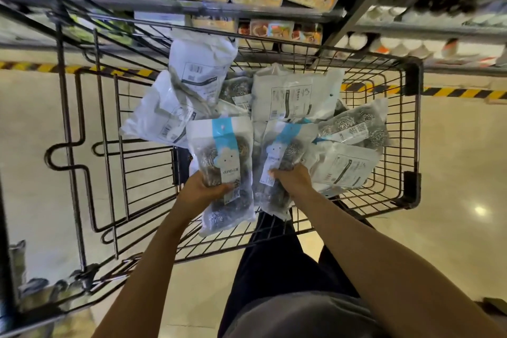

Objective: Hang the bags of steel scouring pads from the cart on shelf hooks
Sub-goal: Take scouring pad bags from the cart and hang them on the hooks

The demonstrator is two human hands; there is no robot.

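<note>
A black wire cart holds several white bags of steel scouring pads. My left hand grips one bag with a blue stripe and a cloud face, lifted over the cart's near side. My right hand grips a second bag of the same kind beside it. Other bags lie face down or sideways further in, one showing its silver pads. No shelf hooks are visible.
Store shelves with packaged food stand behind the cart. More shelving runs at the right. A yellow and black floor stripe crosses the beige floor. The cart's folded seat frame sticks out at the left.
</note>
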